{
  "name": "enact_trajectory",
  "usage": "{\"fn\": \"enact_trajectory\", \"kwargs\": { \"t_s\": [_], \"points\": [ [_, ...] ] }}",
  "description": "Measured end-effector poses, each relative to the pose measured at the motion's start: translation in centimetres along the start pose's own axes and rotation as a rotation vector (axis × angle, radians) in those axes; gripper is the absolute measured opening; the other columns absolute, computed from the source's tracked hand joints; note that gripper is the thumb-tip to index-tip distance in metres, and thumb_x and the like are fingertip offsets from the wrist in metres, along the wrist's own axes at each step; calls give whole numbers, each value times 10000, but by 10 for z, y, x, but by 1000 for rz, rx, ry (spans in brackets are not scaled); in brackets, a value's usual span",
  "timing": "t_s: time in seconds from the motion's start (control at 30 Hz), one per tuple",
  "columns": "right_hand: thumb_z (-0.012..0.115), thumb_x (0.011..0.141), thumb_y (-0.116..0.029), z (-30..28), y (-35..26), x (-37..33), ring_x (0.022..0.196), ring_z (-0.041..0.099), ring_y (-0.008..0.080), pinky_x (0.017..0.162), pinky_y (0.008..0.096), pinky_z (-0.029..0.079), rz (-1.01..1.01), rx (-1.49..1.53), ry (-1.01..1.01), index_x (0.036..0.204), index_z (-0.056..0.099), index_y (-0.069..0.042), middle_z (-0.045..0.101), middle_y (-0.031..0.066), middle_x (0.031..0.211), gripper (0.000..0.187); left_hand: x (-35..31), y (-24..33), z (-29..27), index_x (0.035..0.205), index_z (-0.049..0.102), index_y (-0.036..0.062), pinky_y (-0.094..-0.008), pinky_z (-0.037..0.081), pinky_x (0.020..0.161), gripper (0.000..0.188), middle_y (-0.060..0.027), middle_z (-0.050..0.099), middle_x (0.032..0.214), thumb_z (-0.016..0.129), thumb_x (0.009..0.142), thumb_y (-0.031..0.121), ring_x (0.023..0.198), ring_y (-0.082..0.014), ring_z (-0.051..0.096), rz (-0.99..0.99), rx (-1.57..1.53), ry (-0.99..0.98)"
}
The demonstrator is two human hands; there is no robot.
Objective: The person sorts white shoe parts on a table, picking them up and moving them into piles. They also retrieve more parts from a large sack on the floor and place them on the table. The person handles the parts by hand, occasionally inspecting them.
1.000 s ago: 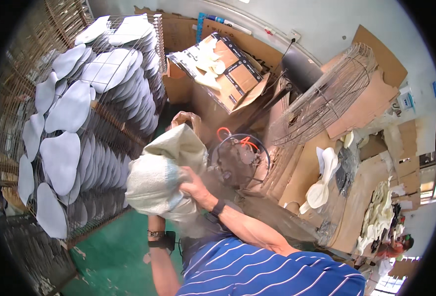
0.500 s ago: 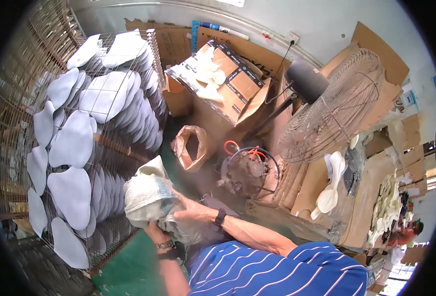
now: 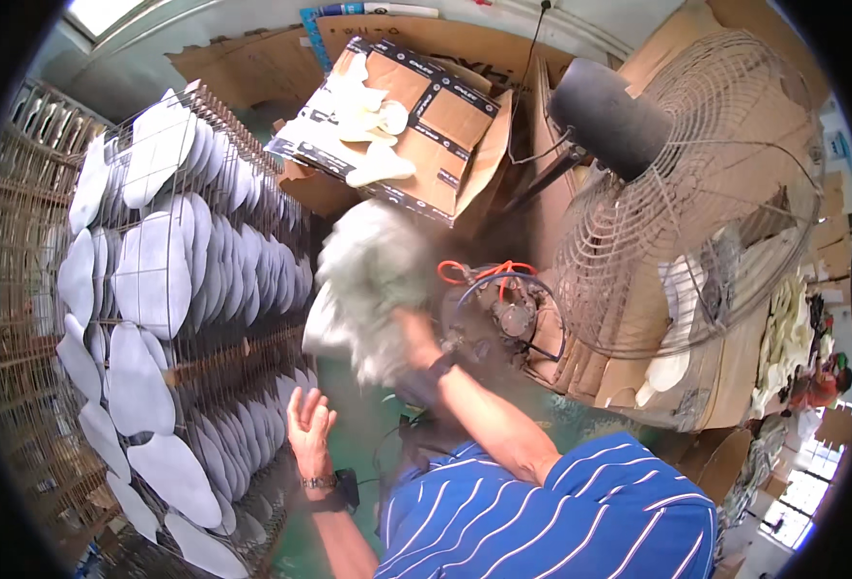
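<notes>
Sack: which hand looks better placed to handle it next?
Probably the right hand: it is at the sack, though blur hides its fingers. The left hand is open, empty and apart from the sack.

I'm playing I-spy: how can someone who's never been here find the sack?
Start at the wire rack on the left, full of flat grey pads. Just right of it, below the cardboard box, the right hand holds the sack. It's the pale, crumpled bundle, unlike the thin pads and brown box.
</notes>
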State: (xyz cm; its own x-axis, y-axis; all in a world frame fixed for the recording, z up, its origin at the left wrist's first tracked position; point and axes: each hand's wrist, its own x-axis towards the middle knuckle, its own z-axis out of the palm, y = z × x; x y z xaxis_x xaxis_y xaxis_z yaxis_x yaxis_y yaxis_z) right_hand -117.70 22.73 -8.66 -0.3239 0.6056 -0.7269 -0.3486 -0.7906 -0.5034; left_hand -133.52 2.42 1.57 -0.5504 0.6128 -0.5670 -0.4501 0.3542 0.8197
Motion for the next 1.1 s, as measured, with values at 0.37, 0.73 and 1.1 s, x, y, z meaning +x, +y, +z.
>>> {"fn": "enact_trajectory", "kwargs": {
  "t_s": [0.37,0.73,1.1],
  "points": [
    [544,924,-246,-223,-46,173,986,677,301,870,430,539,-267,-171,799,1109,697,-14,700,127,1108,333,-31,-133,-103,1322,559,17,-310,570,755,473,-96,693,1103,731,905,159,939,-162,661,-343,412,235],
    [531,932,-280,-279,-17,255,1030,663,336,889,446,530,-65,-502,956,1131,694,-14,684,169,1143,370,-99,-181,-151,1340,536,-9,-379,602,712,500,-140,681,1111,719,896,130,947,-252,702,-783,437,354],
    [517,939,-314,-307,-15,399,1074,649,370,907,463,521,9,-1156,830,1152,692,-14,668,210,1178,407,-77,-152,-132,1350,529,18,-377,594,732,498,-117,680,1092,724,908,141,951,-230,685,-813,380,436]
  ]
}}
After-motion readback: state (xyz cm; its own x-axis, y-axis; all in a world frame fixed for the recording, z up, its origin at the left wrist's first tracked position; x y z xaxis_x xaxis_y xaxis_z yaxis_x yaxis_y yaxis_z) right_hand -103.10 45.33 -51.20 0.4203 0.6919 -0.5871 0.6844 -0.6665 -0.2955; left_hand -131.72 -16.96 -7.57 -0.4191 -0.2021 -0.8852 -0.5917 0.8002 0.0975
